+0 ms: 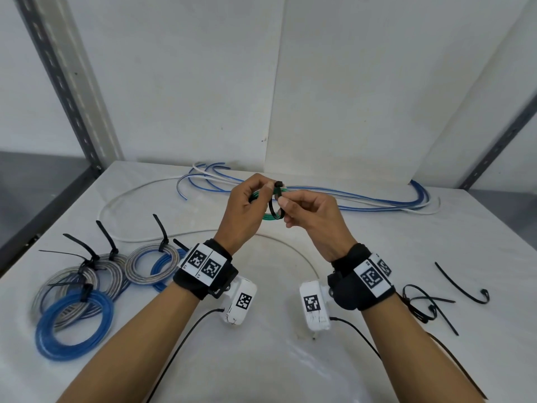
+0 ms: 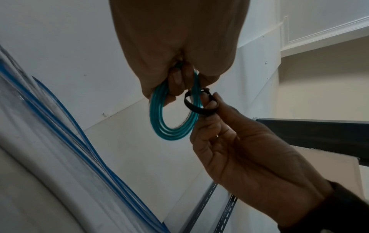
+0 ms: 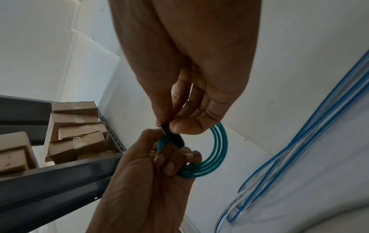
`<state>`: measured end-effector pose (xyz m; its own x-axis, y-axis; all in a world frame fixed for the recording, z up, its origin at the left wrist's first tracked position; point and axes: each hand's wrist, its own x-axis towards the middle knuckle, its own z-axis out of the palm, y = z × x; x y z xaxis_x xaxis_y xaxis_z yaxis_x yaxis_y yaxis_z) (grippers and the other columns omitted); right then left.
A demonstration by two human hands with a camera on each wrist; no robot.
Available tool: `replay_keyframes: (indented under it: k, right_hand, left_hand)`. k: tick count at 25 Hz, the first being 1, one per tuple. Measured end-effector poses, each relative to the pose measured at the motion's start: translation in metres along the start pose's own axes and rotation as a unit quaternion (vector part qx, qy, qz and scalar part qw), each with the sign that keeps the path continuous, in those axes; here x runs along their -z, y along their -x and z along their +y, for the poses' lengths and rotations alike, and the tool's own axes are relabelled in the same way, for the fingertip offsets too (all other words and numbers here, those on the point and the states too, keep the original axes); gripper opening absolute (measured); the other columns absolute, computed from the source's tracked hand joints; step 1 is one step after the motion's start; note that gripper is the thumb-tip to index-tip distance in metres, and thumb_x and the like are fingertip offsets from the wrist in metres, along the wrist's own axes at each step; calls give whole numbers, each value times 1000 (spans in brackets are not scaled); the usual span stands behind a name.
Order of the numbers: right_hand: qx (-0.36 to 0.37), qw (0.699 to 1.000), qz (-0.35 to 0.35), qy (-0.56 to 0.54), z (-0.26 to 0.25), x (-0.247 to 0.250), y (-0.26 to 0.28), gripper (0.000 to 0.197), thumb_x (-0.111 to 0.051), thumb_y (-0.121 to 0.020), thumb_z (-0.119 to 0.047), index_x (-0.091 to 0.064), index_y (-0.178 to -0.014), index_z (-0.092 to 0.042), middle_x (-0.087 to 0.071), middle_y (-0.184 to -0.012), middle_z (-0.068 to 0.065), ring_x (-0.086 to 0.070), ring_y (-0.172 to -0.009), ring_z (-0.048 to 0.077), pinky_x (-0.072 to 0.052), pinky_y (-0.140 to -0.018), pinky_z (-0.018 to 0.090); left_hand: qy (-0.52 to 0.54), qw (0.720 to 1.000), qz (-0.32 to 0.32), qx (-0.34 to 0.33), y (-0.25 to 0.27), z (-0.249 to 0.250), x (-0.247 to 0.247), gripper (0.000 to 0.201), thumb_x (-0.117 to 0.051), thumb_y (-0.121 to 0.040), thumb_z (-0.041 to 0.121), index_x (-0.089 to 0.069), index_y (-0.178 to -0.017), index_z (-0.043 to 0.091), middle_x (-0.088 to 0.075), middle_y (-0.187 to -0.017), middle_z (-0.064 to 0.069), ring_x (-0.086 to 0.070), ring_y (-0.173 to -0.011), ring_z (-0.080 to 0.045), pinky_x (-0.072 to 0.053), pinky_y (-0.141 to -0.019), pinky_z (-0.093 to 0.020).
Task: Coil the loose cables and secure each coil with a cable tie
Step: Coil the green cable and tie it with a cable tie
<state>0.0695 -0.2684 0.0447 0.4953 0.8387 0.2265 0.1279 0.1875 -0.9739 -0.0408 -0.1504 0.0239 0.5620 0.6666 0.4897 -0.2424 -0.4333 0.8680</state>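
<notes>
While both hands are raised above the middle of the worktop (image 1: 290, 359), the left hand (image 1: 241, 210) has its grip curled round a small green cable coil (image 1: 268, 218), and the right hand (image 1: 313, 219) pinches a black cable tie (image 1: 275, 210) looped around that coil. From the head view the coil is mostly hidden behind the fingers; only a short green arc shows below the tie.

Seen from the left wrist, the whole ring of the green cable coil (image 2: 171, 119) hangs from the left hand (image 2: 179, 47), with the cable tie (image 2: 196, 109) forming an open loop round one side and the right hand (image 2: 249, 157) nipping it between thumb and forefinger. From the right wrist, the tie (image 3: 172, 137) shows as a flat black band crossing the coil (image 3: 209, 164), the left hand's fingertips (image 3: 169, 167) wrapped over the strands.

Only the head view shows the rest: tied coils (image 1: 87, 295) in blue and grey lie near the left edge, loose blue and white cables (image 1: 377, 200) run along the far edge, and spare ties (image 1: 430, 303) lie by the right edge. Cardboard boxes (image 3: 75, 132) on a shelf appear only from the right wrist.
</notes>
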Motion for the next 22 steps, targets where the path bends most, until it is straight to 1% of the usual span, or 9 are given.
replay_keyframes:
  k: [3,5,8,10,12,15,18,20,22]
  right_hand:
    - [-1,1000,1,-11,-2,3,1,11,-66,-95,-6,-74,-99,1,-69,-74,5,-58,-62,14,-52,-62,25]
    - [-14,1000,0,-22,-3,5,2,13,-66,-95,-7,-73,-101,1,-69,-75,7,-57,-63,15,-51,-63,25]
    - [-44,995,28,-84,-5,7,1,23,-67,-94,-6,-67,-115,2,-69,-81,12,-57,-61,15,-51,-62,24]
    - [-42,994,41,-95,-10,12,-2,30,-67,-93,-6,-64,-122,1,-67,-85,15,-56,-61,14,-51,-62,23]
    - [-34,998,28,-47,-14,15,-2,23,-66,-95,-9,-70,-117,-2,-68,-80,6,-54,-63,10,-49,-63,23]
    - [-55,998,40,-1,-23,12,-1,7,-67,-95,-14,-73,-98,-11,-64,-65,-14,-54,-67,5,-42,-65,22]
    - [-15,990,131,54,-29,12,-15,9,-70,-93,-12,-70,-85,-15,-66,-71,-9,-57,-62,-3,-44,-61,14]
    - [-7,978,185,98,-30,17,-29,12,-72,-92,-14,-69,-82,-18,-67,-76,-5,-59,-64,-1,-47,-65,21]
    - [-20,977,191,90,-26,16,-33,9,-69,-95,-15,-68,-85,-16,-68,-82,0,-66,-71,10,-53,-68,28]
  left_hand:
    - [-13,1000,-6,-12,0,-1,-1,23,-50,-106,15,-69,-96,6,-65,-80,7,-54,-69,-7,-44,-66,-28]
    - [-32,999,-6,-26,1,1,-1,22,-51,-106,14,-68,-93,8,-63,-78,5,-51,-68,-6,-40,-64,-23]
    - [-85,994,-16,-70,6,6,-2,18,-53,-103,13,-66,-93,8,-62,-73,0,-50,-63,-6,-36,-60,-15]
    - [-111,989,-30,-96,10,10,-7,18,-53,-102,17,-65,-92,7,-60,-69,-5,-50,-60,-13,-37,-57,-19]
    - [-110,988,-40,-99,9,11,-9,19,-52,-102,19,-63,-91,8,-59,-69,-9,-50,-62,-21,-38,-57,-27]
    - [-90,991,-49,-83,9,10,-9,19,-51,-102,19,-62,-89,10,-58,-71,-10,-48,-64,-23,-36,-58,-27]
    - [-81,990,-83,-76,18,13,-17,19,-52,-102,17,-63,-90,8,-62,-76,-9,-52,-67,-22,-38,-61,-23]
    - [-84,988,-108,-71,25,14,-23,18,-53,-102,13,-64,-89,7,-65,-80,-3,-57,-72,-15,-41,-64,-19]
    - [-68,991,-103,-52,24,13,-23,19,-53,-102,14,-64,-87,8,-67,-82,0,-61,-77,-14,-46,-69,-24]
